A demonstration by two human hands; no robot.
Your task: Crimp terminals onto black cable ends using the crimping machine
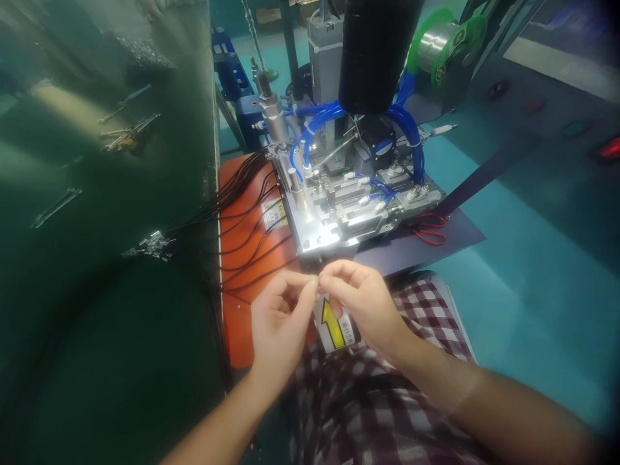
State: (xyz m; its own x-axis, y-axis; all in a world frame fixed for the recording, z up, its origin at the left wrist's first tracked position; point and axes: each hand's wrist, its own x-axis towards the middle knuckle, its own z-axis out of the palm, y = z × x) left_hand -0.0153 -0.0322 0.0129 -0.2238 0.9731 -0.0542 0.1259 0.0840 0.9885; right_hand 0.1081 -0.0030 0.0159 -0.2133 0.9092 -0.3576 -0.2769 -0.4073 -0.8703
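My left hand (278, 323) and my right hand (365, 300) meet fingertip to fingertip just in front of the metal fixture (314, 232). Each is closed in a pinch of thumb and forefinger. Whatever lies between the fingertips is tiny and mostly covered, so I cannot make out its kind. A label with a yellow arrow (332, 323) shows below and between the hands. Black cables (247, 245) run across the orange board to the left of my left hand, and their metal connector ends (155, 245) lie bunched on the dark green table.
Blue air tubes (320, 116) and a black cylinder (380, 51) rise over the fixture. A green spool of silvery wire (436, 48) hangs at the upper right. Loose metal parts (128, 135) lie on the green table (97, 361). A red wire (431, 229) loops by the fixture's right side.
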